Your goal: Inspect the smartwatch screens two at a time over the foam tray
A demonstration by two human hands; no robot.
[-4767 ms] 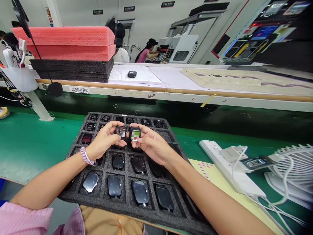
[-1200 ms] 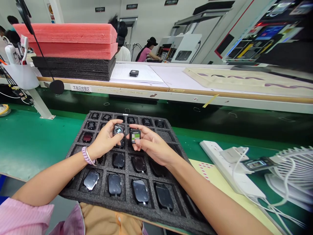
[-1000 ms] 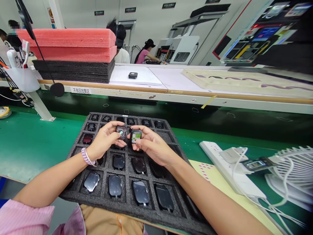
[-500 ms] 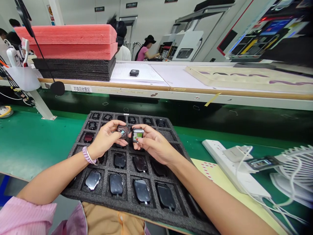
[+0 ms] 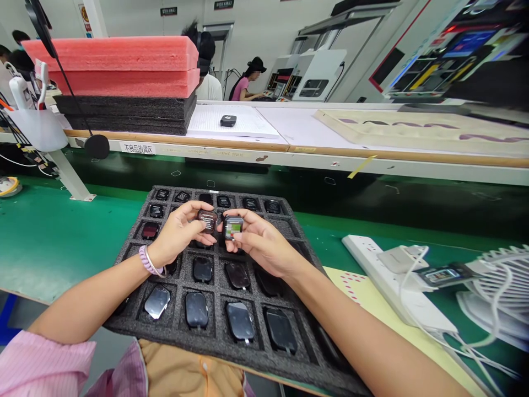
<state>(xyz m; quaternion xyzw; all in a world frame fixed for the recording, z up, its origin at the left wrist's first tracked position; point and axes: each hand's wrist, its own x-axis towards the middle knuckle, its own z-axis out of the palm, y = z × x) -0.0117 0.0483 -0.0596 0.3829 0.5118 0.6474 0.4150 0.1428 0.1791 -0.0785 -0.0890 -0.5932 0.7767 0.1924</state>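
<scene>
My left hand (image 5: 179,234) pinches a small square smartwatch body (image 5: 207,220) with a lit reddish screen. My right hand (image 5: 260,245) holds a second watch body (image 5: 233,227) whose screen glows green, white and red. Both are held side by side, almost touching, above the far middle of a black foam tray (image 5: 124,251). The tray's pockets hold several more watch bodies with dark screens, such as one (image 5: 196,309) in the near row.
A white power strip (image 5: 374,270) with plugged chargers, cables and a lit device (image 5: 440,274) lies on the right beside a white fan (image 5: 502,286). Pink and black foam sheets (image 5: 119,69) are stacked behind the conveyor. A lone black device (image 5: 228,121) rests on the white shelf. People work far behind.
The left watch's screen went from a bluish-white display to a reddish one. Both hands stay over the tray, shifting only slightly.
</scene>
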